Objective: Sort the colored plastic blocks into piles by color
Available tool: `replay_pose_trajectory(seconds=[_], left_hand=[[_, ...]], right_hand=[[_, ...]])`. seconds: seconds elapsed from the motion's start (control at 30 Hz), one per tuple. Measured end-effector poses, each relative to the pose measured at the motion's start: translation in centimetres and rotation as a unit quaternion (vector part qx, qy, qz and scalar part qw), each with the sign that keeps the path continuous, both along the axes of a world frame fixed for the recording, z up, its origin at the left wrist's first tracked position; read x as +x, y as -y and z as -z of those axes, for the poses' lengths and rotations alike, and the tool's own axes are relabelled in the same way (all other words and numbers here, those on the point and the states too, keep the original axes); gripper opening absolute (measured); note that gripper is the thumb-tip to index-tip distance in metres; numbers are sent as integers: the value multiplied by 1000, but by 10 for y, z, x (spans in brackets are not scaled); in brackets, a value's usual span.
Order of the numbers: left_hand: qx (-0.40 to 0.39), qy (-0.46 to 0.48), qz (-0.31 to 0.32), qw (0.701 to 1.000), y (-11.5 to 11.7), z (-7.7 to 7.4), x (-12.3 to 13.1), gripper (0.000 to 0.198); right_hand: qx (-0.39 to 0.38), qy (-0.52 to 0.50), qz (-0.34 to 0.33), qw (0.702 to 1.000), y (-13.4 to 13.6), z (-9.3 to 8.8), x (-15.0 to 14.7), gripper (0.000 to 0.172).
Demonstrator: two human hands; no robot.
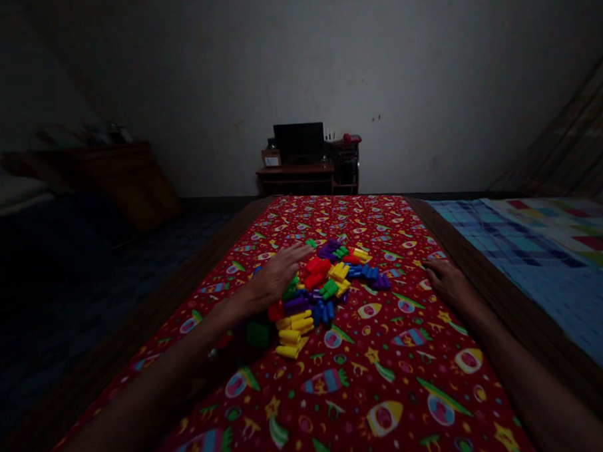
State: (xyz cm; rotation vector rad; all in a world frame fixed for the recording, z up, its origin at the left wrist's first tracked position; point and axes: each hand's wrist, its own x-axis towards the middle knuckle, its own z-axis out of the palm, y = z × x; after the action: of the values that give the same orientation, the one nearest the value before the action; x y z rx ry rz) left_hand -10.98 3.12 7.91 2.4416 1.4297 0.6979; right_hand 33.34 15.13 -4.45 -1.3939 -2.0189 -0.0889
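Note:
A loose heap of plastic toy building blocks lies on a red cloth (381, 342) printed with rockets and stars. In it I see red blocks (316, 272), yellow blocks (296, 326), blue blocks (324, 311), a green block (329, 289) and a purple block (382, 282). My left hand (278, 275) reaches over the heap's left side, fingers stretched out; it hides some blocks, and whether it touches any I cannot tell. Apart from the heap, at the cloth's right edge, rests my right hand (448, 283), fingers loosely extended and nothing visible in them.
Brown fabric (476, 265) borders the cloth, with a blue checked cover (513, 270) to its right. By the far wall stands a low desk (296, 173) with a dark monitor (299, 143). A wooden cabinet (124, 180) is at the left. The room is dim.

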Motion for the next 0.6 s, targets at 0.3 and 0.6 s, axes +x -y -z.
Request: replay_pose_trajectory(seconds=[0.3,0.6], left_hand=[[5,-25,-155,988,86,123,-78,132],[-4,61,-9,998,0,85,33,114]], right_hand=[[9,3,0,1000,-1,2,-2,33],[7,-17,-6,1000,0,2,-2,33]])
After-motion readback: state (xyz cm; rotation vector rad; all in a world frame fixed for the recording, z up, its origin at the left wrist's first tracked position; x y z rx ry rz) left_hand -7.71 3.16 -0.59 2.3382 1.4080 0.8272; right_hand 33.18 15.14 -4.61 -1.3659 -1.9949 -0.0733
